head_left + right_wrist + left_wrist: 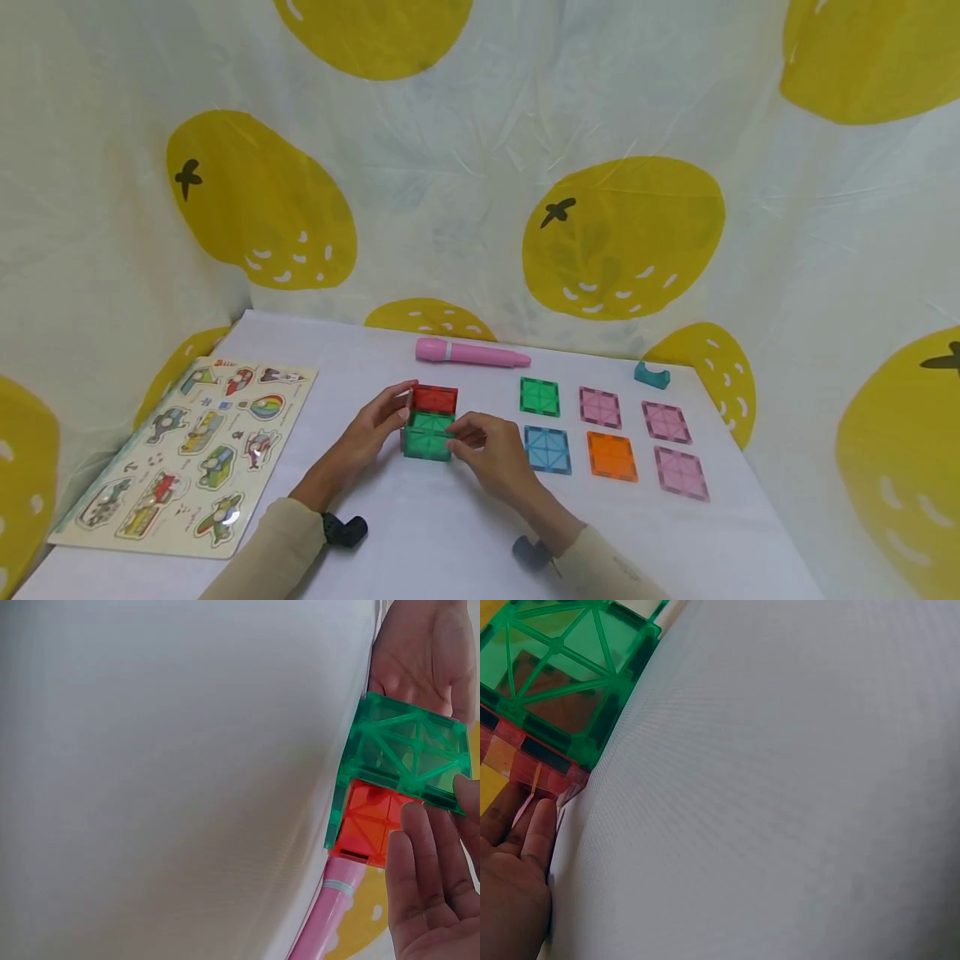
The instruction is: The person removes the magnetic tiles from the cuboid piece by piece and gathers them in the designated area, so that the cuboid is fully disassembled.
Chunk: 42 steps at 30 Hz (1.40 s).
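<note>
A small box of translucent magnetic tiles stands on the table, with a red tile (435, 400) upright at the back and a green tile (427, 447) upright at the front. More green shows inside it. My left hand (375, 423) holds the box's left wall, its thumb toward the near side. In the left wrist view the fingers (540, 832) touch a red tile edge. From the other side, my right hand (495, 454) pinches the right edge of the green front tile; its fingers (431, 855) lie beside the red tile in the right wrist view.
Loose tiles lie flat to the right: green (539, 397), blue (547, 450), orange (612, 456) and several pink. A pink pen-shaped stick (472, 353) and a teal curved piece (652, 376) lie toward the back. A picture puzzle board (187, 450) is at left.
</note>
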Each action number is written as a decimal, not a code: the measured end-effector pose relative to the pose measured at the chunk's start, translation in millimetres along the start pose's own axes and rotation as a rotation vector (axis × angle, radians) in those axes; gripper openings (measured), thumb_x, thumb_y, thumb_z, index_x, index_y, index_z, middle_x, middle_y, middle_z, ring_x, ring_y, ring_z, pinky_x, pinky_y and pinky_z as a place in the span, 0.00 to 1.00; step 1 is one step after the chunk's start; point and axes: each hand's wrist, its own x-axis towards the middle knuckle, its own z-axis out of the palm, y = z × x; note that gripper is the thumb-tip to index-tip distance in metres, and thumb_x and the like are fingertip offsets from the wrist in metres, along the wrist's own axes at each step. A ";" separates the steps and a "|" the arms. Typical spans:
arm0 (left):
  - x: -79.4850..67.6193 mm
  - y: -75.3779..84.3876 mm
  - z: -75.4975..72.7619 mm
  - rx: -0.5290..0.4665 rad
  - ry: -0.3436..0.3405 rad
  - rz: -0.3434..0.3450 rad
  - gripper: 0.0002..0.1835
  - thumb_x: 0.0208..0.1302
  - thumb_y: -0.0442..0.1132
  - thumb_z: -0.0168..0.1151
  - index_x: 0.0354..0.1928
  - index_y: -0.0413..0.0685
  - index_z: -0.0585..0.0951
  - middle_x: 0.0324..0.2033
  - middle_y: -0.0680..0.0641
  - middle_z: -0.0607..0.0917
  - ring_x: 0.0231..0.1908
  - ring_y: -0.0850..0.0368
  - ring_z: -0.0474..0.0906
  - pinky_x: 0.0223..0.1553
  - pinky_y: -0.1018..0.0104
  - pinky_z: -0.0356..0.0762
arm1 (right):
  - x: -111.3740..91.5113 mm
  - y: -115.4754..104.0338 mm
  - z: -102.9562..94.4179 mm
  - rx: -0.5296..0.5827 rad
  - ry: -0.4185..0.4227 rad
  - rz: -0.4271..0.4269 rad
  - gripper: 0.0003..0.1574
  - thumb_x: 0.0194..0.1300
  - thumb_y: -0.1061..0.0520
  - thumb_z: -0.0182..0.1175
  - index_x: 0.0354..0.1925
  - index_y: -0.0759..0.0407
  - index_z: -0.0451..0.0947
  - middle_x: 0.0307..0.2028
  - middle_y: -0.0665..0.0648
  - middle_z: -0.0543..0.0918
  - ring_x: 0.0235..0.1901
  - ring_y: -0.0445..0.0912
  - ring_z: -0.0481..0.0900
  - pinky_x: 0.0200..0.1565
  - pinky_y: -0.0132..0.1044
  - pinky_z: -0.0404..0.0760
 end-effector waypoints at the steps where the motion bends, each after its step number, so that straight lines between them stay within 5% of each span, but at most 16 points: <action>1: 0.1 0.2 0.0 0.000 -0.002 0.003 0.29 0.84 0.46 0.54 0.81 0.72 0.63 0.82 0.48 0.65 0.83 0.42 0.57 0.80 0.39 0.61 | 0.0 0.4 0.0 0.001 0.001 -0.004 0.09 0.69 0.53 0.74 0.47 0.42 0.88 0.37 0.41 0.89 0.40 0.39 0.86 0.46 0.26 0.86; 17: 0.0 1.1 3.0 -0.012 -0.024 0.023 0.29 0.83 0.47 0.55 0.81 0.69 0.64 0.82 0.48 0.64 0.83 0.42 0.56 0.81 0.39 0.61 | -6.8 6.3 -3.1 0.031 -0.004 -0.057 0.08 0.69 0.54 0.73 0.46 0.43 0.88 0.38 0.43 0.90 0.39 0.37 0.87 0.46 0.26 0.87; 42: -0.3 -1.0 1.3 -0.017 -0.017 0.018 0.29 0.84 0.44 0.53 0.81 0.69 0.63 0.83 0.47 0.63 0.83 0.41 0.55 0.80 0.40 0.62 | -18.4 22.0 -20.9 0.151 -0.049 0.044 0.08 0.71 0.56 0.72 0.47 0.47 0.87 0.42 0.49 0.91 0.40 0.42 0.87 0.46 0.25 0.87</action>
